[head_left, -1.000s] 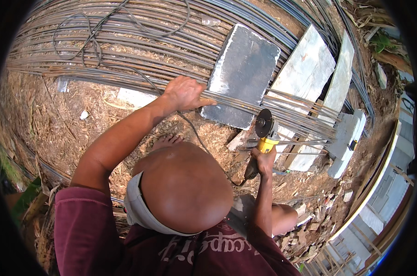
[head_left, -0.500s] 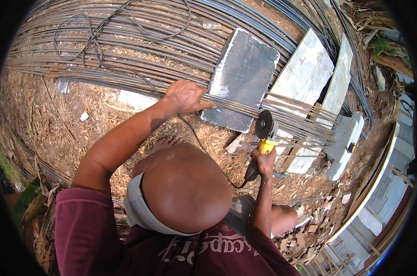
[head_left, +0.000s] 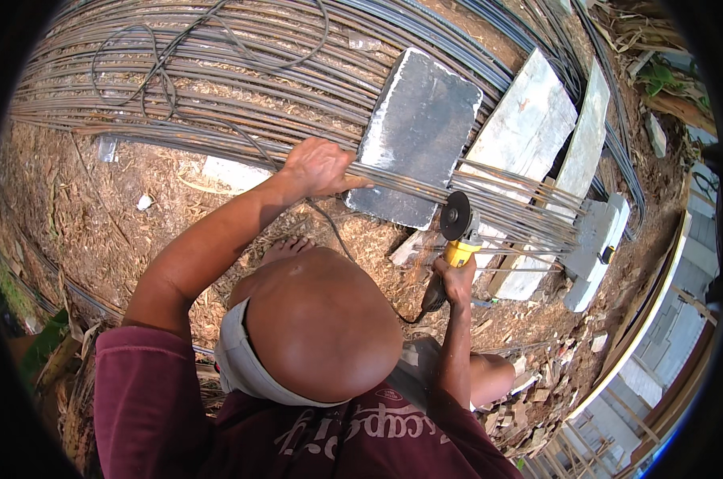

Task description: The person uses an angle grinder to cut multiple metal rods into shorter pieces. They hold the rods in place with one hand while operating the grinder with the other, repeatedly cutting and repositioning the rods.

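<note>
Rebar rods (head_left: 457, 188) lie in a thin bundle across a grey concrete slab (head_left: 421, 128), their cut ends running out toward pale boards (head_left: 529, 120) on the right. The left hand (head_left: 317, 166) is closed down over the bundle just left of the slab, fingers wrapped on the rods and pinning them. The right hand (head_left: 455, 279) is clenched round the yellow body of an angle grinder (head_left: 459, 231), whose dark disc stands beside the rods just past the slab's lower corner; whether it touches them I cannot tell.

Steel this long looks heavy and stiff yet springy, likely to whip or chatter when free, so a hold close to the support, as the left hand has, seems soundest. Surfaces look rusty and rough, not slippery.

Round about, a far larger heap of rods (head_left: 178, 88) curves across the top, with a black cable (head_left: 162, 56) looping over it and trailing down to the grinder. A bare foot (head_left: 285, 249) rests on the chip-strewn ground (head_left: 82, 231) below the bundle, near the cable. Rubble and timber offcuts (head_left: 569, 351) crowd the right side.
</note>
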The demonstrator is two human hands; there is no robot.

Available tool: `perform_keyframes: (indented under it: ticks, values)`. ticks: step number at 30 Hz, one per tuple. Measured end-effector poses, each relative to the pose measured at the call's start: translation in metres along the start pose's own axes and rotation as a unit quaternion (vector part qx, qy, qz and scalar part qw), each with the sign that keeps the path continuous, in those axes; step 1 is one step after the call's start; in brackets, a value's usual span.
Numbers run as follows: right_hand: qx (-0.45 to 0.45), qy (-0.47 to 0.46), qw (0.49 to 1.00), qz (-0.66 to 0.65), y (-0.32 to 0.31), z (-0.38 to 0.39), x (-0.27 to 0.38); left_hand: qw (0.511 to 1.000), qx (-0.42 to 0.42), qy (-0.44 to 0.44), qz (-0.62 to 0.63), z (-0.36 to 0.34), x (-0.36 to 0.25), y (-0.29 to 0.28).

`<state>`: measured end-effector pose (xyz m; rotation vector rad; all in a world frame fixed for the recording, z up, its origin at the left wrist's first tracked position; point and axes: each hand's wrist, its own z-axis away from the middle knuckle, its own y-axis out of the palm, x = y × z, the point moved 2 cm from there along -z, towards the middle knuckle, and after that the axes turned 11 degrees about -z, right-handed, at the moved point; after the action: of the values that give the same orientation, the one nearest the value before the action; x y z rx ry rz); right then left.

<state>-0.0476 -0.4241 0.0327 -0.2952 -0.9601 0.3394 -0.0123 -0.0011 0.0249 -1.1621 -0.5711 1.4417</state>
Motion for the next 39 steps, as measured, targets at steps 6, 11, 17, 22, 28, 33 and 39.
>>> perform_keyframes:
  ticks: [6,11,17,22,28,33,39]
  values:
    - [0.001,0.005,1.000,-0.005,-0.001,0.005,-0.003,1.000,0.025,-0.004,0.006,-0.001,0.000,0.000]
    - [-0.005,0.016,1.000,0.019,0.000,0.004,-0.001,1.000,0.010,-0.001,0.005,0.000,0.000,-0.001]
    - [0.000,0.026,1.000,-0.008,-0.001,0.000,-0.004,1.000,0.013,-0.002,0.003,-0.001,0.000,0.001]
    - [0.011,0.008,1.000,-0.013,-0.002,-0.004,-0.008,1.000,0.006,-0.005,-0.001,-0.001,0.000,0.004]
    - [0.011,0.004,1.000,-0.008,-0.001,-0.003,-0.006,1.000,0.010,-0.005,0.001,-0.001,0.000,0.003]
    - [0.017,0.008,1.000,-0.016,-0.002,-0.002,-0.005,1.000,0.005,-0.004,0.003,-0.001,0.000,0.002]
    - [0.010,-0.002,1.000,0.000,-0.002,-0.003,-0.006,1.000,0.022,-0.012,-0.004,-0.001,-0.001,0.001]
